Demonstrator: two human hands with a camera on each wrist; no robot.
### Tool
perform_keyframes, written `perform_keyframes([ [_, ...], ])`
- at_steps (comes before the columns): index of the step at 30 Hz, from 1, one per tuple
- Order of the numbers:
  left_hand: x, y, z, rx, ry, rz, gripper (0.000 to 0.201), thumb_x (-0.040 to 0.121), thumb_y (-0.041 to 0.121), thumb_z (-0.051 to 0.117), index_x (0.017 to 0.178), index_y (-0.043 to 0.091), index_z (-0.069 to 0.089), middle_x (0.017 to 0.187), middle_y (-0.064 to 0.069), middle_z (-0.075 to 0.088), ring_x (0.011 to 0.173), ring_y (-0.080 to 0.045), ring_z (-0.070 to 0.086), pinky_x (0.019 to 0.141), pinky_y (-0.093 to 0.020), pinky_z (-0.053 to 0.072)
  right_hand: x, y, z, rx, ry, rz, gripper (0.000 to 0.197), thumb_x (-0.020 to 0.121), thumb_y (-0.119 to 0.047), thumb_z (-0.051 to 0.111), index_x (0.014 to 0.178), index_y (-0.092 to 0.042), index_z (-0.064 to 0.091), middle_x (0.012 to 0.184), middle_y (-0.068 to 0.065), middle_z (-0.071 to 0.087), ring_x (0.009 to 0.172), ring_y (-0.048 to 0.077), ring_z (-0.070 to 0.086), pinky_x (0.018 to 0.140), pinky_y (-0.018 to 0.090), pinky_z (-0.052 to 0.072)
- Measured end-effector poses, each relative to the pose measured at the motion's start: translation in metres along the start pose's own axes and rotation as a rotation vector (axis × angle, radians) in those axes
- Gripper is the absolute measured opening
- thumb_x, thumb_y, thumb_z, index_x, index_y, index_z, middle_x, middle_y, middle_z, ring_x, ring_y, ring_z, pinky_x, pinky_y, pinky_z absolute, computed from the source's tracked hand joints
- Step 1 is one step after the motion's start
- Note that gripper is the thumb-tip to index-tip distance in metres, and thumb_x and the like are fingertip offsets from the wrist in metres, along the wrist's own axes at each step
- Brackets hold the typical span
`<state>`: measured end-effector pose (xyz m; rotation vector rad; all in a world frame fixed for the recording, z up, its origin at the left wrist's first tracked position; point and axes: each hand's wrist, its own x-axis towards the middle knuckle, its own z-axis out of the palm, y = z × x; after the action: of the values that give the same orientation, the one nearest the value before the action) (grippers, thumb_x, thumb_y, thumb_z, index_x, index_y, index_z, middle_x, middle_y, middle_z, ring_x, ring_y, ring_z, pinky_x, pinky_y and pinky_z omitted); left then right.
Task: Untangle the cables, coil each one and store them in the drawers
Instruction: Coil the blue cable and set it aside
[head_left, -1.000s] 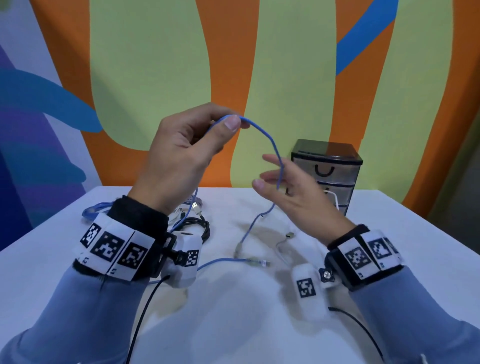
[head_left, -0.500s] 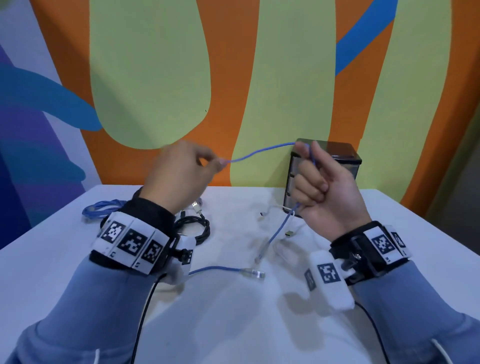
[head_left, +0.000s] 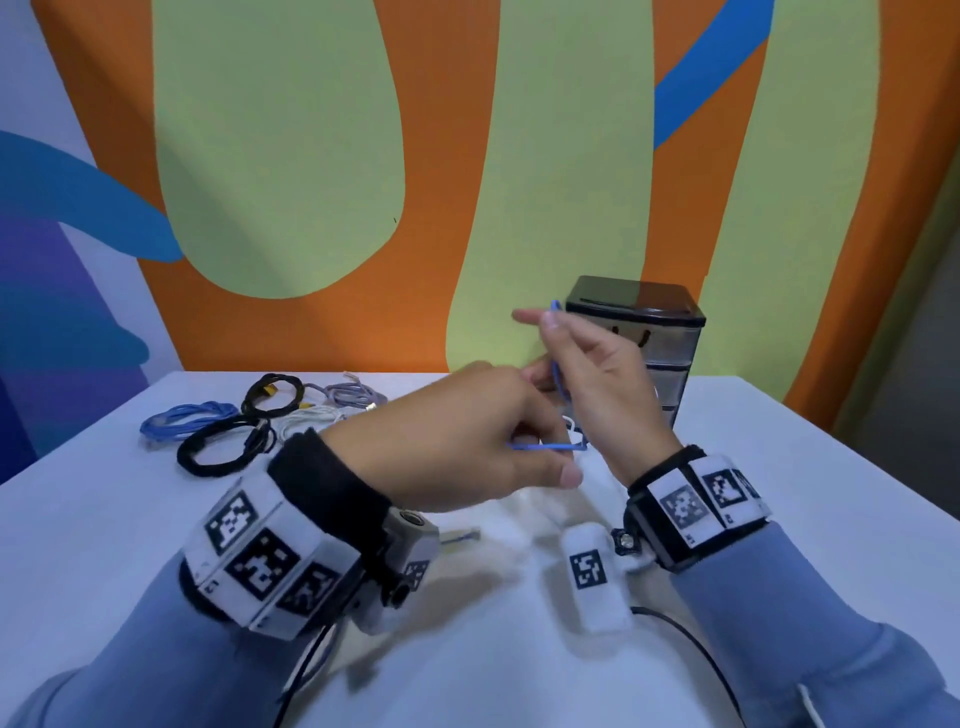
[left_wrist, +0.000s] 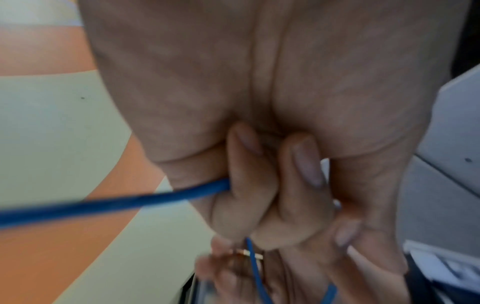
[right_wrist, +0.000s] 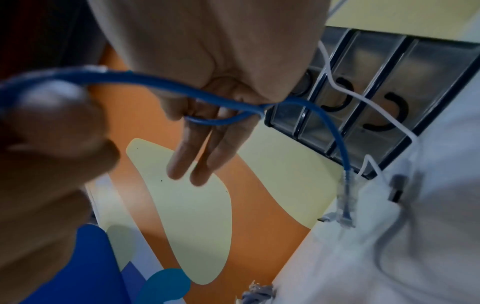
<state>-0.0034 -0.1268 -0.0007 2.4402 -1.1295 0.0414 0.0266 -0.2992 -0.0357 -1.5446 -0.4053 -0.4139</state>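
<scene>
Hands were raised together above the white table, just in front of the drawer unit. The left hand had its fingers curled round the blue cable, which ran out sideways from the fist in the left wrist view. The right hand stood upright with its fingers mostly extended; the same blue cable was looped across them and showed above the fingertips in the head view. From that loop one end hung down, its clear plug near the table surface beside the unit. A thin white cable trailed across the unit's closed drawer fronts. At the far left of the table lay coiled cables: a blue coil, two black coils, a white one and a grey one, close together.
</scene>
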Motion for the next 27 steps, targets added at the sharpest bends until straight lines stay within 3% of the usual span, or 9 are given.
perform_keyframes([
  [3,-0.009,0.0,-0.019,-0.201,0.141,0.079,0.023,0.099,0.027,0.075,0.084,0.011,0.079,0.052,0.02,0.053,0.055,0.001,0.053,0.055,-0.012,0.038,-0.001,0.0,-0.001,-0.068,-0.092,-0.001,0.031,0.108,-0.033,0.055,0.111,-0.013,0.078,0.056,0.019,0.062,0.046,0.035,0.052,0.045,0.039,0.044],
  [4,-0.011,-0.003,-0.025,-0.261,0.214,0.101,0.021,0.099,0.023,0.074,0.084,0.008,0.079,0.055,0.022,0.059,0.058,0.002,0.057,0.059,-0.015,0.044,-0.001,0.001,-0.002,-0.058,-0.133,0.015,0.032,0.107,-0.035,0.057,0.106,-0.012,0.079,0.053,0.023,0.058,0.04,0.034,0.044,0.041,0.035,0.037],
  [6,-0.012,-0.014,-0.034,-0.351,0.401,0.066,0.018,0.097,0.021,0.075,0.086,0.007,0.078,0.049,0.022,0.053,0.049,0.002,0.048,0.053,-0.013,0.038,-0.001,0.003,-0.001,-0.025,-0.187,0.062,0.032,0.106,-0.033,0.057,0.102,-0.012,0.08,0.043,0.013,0.043,0.038,0.021,0.026,0.041,0.024,0.022],
  [9,-0.008,-0.037,-0.039,-0.458,0.648,-0.009,0.023,0.091,0.024,0.081,0.087,0.001,0.078,0.047,0.017,0.044,0.045,-0.002,0.036,0.047,-0.012,0.027,-0.001,-0.001,0.002,0.093,-0.254,0.127,0.034,0.106,-0.034,0.053,0.097,-0.014,0.078,0.05,-0.003,0.021,0.046,0.014,0.014,0.048,0.026,0.012],
  [17,0.003,-0.067,-0.031,-0.443,0.974,-0.125,0.031,0.084,0.041,0.089,0.077,0.012,0.08,0.064,-0.003,0.044,0.062,-0.013,0.037,0.058,-0.026,0.031,-0.006,-0.016,-0.001,0.448,-0.403,0.316,0.034,0.099,-0.037,0.048,0.072,-0.021,0.061,0.053,-0.008,0.015,0.044,0.009,0.007,0.044,0.025,0.009],
  [19,0.007,-0.072,-0.024,-0.398,0.943,-0.188,0.031,0.089,0.046,0.083,0.076,0.018,0.081,0.06,0.003,0.043,0.06,-0.014,0.035,0.059,-0.03,0.032,-0.008,-0.018,-0.002,0.502,-0.405,0.319,0.034,0.1,-0.037,0.047,0.077,-0.02,0.065,0.055,-0.007,0.013,0.044,0.011,0.006,0.044,0.025,0.009],
  [22,0.014,-0.074,-0.009,-0.205,0.721,-0.272,0.038,0.099,0.051,0.069,0.079,0.021,0.08,0.053,-0.002,0.043,0.052,-0.014,0.033,0.054,-0.034,0.034,-0.006,-0.018,-0.003,0.59,-0.347,0.293,0.038,0.102,-0.035,0.044,0.113,-0.016,0.075,0.059,-0.007,0.013,0.046,0.011,0.005,0.046,0.025,0.009],
  [24,0.019,-0.068,0.001,-0.109,0.497,-0.272,0.043,0.104,0.047,0.063,0.084,0.012,0.078,0.064,-0.016,0.053,0.054,-0.015,0.034,0.055,-0.035,0.03,-0.002,-0.016,-0.003,0.655,-0.301,0.263,0.044,0.106,-0.032,0.04,0.136,-0.012,0.065,0.06,-0.007,0.016,0.047,0.01,0.006,0.046,0.024,0.011],
  [27,0.019,-0.046,0.01,-0.092,0.2,-0.196,0.039,0.108,0.033,0.059,0.076,0.012,0.066,0.066,-0.012,0.058,0.055,-0.014,0.04,0.057,-0.032,0.036,0.004,-0.008,-0.005,0.68,-0.163,0.207,0.046,0.111,-0.029,0.037,0.147,-0.005,0.052,0.061,-0.007,0.029,0.044,0.007,0.012,0.046,0.021,0.015],
])
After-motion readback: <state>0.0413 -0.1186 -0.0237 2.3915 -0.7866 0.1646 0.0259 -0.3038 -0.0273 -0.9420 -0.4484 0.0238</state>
